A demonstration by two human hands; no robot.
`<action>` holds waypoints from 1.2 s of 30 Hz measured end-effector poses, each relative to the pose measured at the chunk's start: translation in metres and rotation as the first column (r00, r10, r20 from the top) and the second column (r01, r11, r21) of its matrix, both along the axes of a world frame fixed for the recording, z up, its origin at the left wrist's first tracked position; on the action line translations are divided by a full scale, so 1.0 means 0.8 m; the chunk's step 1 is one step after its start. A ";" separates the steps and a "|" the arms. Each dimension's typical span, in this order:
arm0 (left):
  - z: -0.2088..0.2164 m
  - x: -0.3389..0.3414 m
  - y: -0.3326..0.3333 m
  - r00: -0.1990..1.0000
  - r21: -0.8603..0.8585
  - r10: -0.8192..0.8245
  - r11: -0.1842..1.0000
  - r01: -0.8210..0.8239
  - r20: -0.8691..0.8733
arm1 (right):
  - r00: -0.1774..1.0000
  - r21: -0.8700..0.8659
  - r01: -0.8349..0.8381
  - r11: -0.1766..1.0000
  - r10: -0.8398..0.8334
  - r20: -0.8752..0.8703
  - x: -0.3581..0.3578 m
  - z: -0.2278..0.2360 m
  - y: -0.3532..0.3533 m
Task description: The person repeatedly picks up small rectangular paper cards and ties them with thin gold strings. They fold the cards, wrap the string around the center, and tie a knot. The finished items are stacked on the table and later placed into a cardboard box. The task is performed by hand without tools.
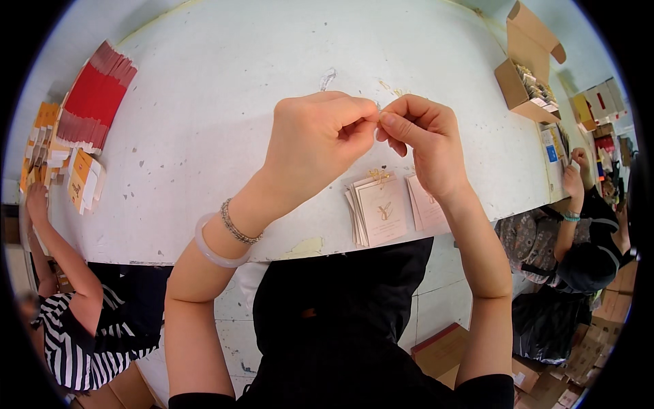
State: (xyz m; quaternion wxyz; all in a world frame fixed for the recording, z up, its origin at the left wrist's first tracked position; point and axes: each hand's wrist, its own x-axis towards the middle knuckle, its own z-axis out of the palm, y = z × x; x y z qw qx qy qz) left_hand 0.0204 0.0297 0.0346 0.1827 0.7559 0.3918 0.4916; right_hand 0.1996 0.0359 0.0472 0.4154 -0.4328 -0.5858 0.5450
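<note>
My left hand [310, 140] and my right hand [432, 140] meet above the white table, fingertips pinched together. Between them is a tiny thing, too small to make out, with a pale glint at the tips. Below the hands, near the table's front edge, lies a fanned stack of pale pink cards [385, 213] with gold-coloured metal bits [379, 176] at its top edge. A second pink card stack [424, 204] sits beside it, partly covered by my right wrist. Beyond my fingers lie small gold-coloured pieces [390, 87] and a crumpled clear plastic scrap [328, 78].
Red packets [99, 95] and orange-and-white cards [82, 180] are piled at the left, where a person in stripes [88, 327] works. At the right stands an open cardboard box [524, 88] of small packets. Another person [579, 245] sits beyond it.
</note>
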 end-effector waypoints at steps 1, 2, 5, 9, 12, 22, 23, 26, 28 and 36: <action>-0.001 0.000 0.001 1.000 0.012 -0.006 1.000 0.005 0.008 | 1.000 -0.009 -0.006 1.000 0.005 -0.016 0.001 -0.001 0.001; 0.000 0.000 0.001 1.000 -0.008 -0.017 1.000 0.017 0.021 | 0.999 -0.019 -0.019 1.000 0.018 -0.031 0.003 -0.001 0.003; 0.003 -0.002 0.001 0.990 -0.176 -0.038 0.982 0.062 0.138 | 0.993 -0.059 -0.048 0.997 0.041 -0.114 0.004 -0.004 0.005; 0.000 -0.002 0.006 0.889 -0.409 -0.006 0.886 0.218 0.458 | 0.965 -0.108 -0.015 0.994 -0.014 -0.262 -0.007 -0.007 -0.001; 0.000 -0.001 0.008 0.880 -0.445 -0.014 0.859 0.254 0.476 | 0.959 -0.080 0.020 0.997 -0.042 -0.281 -0.011 -0.015 -0.002; -0.032 -0.054 0.061 0.798 -0.436 -0.086 0.870 -0.232 -0.596 | 0.998 -0.160 0.059 0.985 -0.060 -0.001 -0.006 -0.013 0.023; -0.036 -0.055 0.063 0.800 -0.410 -0.073 0.884 -0.226 -0.596 | 0.998 -0.162 0.045 0.986 -0.038 0.042 -0.008 -0.017 0.027; -0.042 -0.056 0.069 0.887 -0.449 -0.085 0.882 -0.145 -0.453 | 0.986 -0.152 0.023 0.988 0.003 0.169 -0.014 -0.026 0.039; -0.035 -0.057 0.066 0.982 -0.594 -0.129 0.804 0.022 -0.138 | 0.970 -0.130 0.029 0.991 0.003 0.244 -0.020 -0.027 0.043; -0.006 -0.038 0.037 0.995 -0.392 0.007 0.919 -0.044 -0.095 | 0.911 0.110 0.077 0.991 -0.115 0.396 -0.028 -0.002 0.045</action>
